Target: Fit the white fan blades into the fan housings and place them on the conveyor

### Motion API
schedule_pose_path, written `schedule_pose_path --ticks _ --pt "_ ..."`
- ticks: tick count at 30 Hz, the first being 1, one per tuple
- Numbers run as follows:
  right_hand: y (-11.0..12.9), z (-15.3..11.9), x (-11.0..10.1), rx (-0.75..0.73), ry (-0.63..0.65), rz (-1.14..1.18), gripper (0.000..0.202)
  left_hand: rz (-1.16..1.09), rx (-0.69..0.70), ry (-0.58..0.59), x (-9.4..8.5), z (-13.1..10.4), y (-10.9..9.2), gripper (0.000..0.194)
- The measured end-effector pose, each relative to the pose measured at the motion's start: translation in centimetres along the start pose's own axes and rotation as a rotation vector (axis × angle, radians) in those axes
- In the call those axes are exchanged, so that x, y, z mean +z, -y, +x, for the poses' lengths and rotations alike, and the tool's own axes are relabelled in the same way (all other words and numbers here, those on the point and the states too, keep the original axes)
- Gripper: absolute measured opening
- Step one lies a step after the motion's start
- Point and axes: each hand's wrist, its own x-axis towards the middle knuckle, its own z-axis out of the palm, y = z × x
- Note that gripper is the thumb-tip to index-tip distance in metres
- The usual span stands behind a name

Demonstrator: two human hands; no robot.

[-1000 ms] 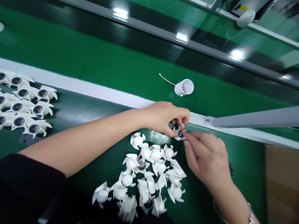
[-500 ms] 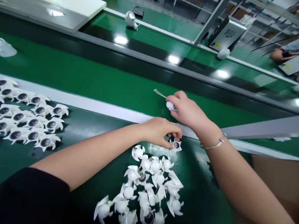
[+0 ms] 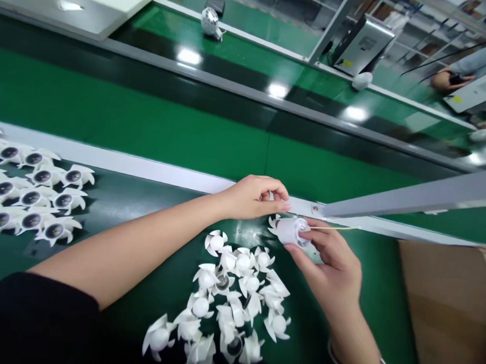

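My right hand (image 3: 336,267) grips a white cylindrical housing (image 3: 291,230) between thumb and fingers. A thin, pale yellow strip (image 3: 334,228) sticks out to the right from its open end. At the housing's left end shows a small white fan blade (image 3: 272,224), partly hidden; whether the two are joined I cannot tell. My left hand (image 3: 258,196) hovers just above and left of that blade, fingers loosely curled, with a gap to the thumb and nothing visible between. Below both hands lies a loose group of white fan blades (image 3: 244,261), some showing their dark round centres.
Rows of white fan blades (image 3: 32,196) stand at the left. Beyond the pale rail (image 3: 145,169) runs a green belt (image 3: 168,122). A grey post (image 3: 411,192) slants in from the right, above a cardboard box (image 3: 442,293). Across the line, a co-worker's hand (image 3: 459,82) shows.
My right hand has come down from over the belt, bringing the white housing to the fan blade. My left hand has lifted off that blade. The view has shifted slightly.
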Motion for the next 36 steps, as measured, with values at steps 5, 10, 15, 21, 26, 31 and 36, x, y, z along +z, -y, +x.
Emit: schedule_pose_path --ticks 5,10,15,21,26,31,36 --pt "0.8 0.6 1.0 -0.175 0.048 -0.283 0.014 0.114 0.01 0.001 0.3 -0.4 -0.3 0.022" --pt "0.4 0.7 1.0 -0.158 0.03 -0.299 0.011 0.16 -0.05 0.038 0.4 0.0 -0.6 0.019" --pt "0.5 0.8 0.9 -0.178 0.055 -0.377 0.012 0.169 -0.126 0.08 0.3 0.5 -1.1 0.023" --pt "-0.8 1.2 -0.5 -0.164 0.249 -0.133 0.011 0.173 0.002 0.101 0.5 -0.7 -0.7 0.024" --pt "-1.2 1.9 -2.0 -0.123 0.064 -0.398 0.034 0.219 0.13 0.38 -0.1 -1.0 -1.1 0.026" --pt "-1.1 -1.6 -4.9 0.032 -0.133 -0.476 0.026 0.412 0.184 0.54 -0.3 -0.8 -2.1 0.04" --pt "-2.4 -7.8 -4.8 0.153 -0.058 -0.75 0.043 0.426 0.136 0.657 -0.6 -0.7 -2.7 0.024"
